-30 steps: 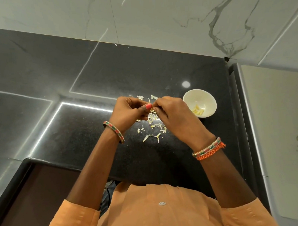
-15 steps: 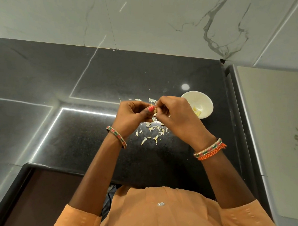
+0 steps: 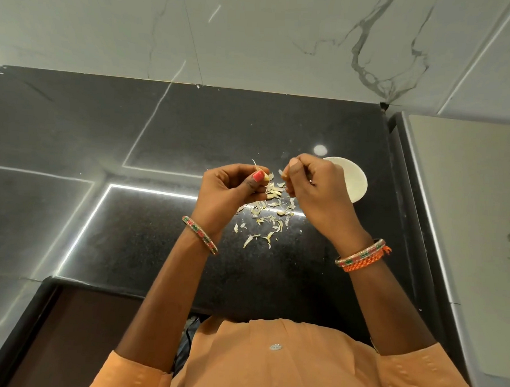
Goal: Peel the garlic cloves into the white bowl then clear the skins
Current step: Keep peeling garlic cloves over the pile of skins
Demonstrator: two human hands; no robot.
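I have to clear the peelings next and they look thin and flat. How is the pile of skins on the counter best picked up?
Come from above and rake the skins together first: they lie scattered flat on the counter, too thin for a pinch. Then grip the heap from both sides, sweeping inward from its near edge, away from the bowl.

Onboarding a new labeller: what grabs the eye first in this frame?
The two hands raised mid-frame: left hand pinches a garlic clove, right hand pinches a bit of skin. Under them, pale garlic skins litter the black counter; the white bowl sits behind the right hand.
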